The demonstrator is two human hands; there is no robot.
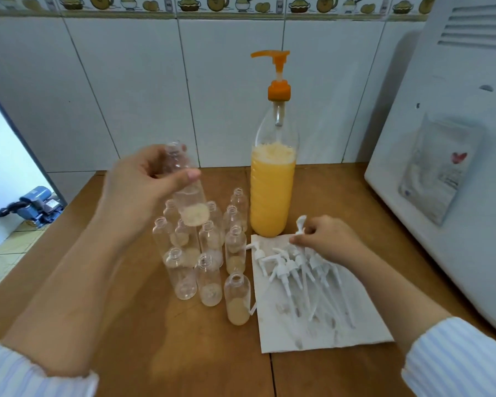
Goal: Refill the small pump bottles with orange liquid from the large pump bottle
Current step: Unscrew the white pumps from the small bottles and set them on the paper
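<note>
A large clear pump bottle [272, 193] with an orange pump head stands at the back of the wooden table, about half full of orange liquid. My left hand [143, 184] holds one small clear bottle [188, 193] tilted in the air above a cluster of several open small bottles [209, 259], some with a little pale liquid at the bottom. My right hand [324, 239] pinches a white pump top [300, 224] over a pile of several white pump tops [301, 270] lying on a paper towel [321, 325].
A white appliance [447, 167] fills the right side, close to the paper towel. A tiled wall [132, 90] runs behind the table [155, 339]. Beyond the table's left edge, a blue pump [32, 204] sits on the floor.
</note>
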